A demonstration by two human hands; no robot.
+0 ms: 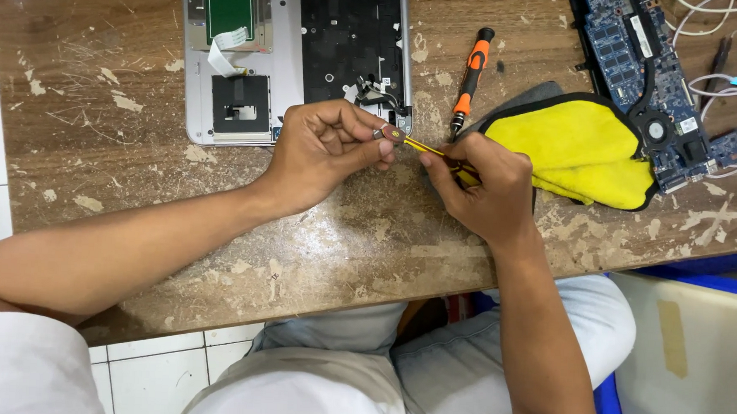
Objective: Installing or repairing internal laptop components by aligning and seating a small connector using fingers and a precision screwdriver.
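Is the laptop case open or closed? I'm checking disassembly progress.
Open: the laptop case lies with its cover off, the keyboard underside, ribbon cable and green board exposed.

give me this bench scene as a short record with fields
left hand: pinches small dark metal part
right hand: grips thin yellow-handled tool, tip at that part
bench: worn wooden table
behind hands: opened silver laptop base
beside right hand: yellow cloth with black edging, orange-and-black screwdriver
far right: blue circuit board

Worn wooden bench (367, 240); opened laptop shell (296, 55); orange-black screwdriver (471, 75); yellow cloth (582, 150); blue circuit board (647, 78) with white cables (734, 90).
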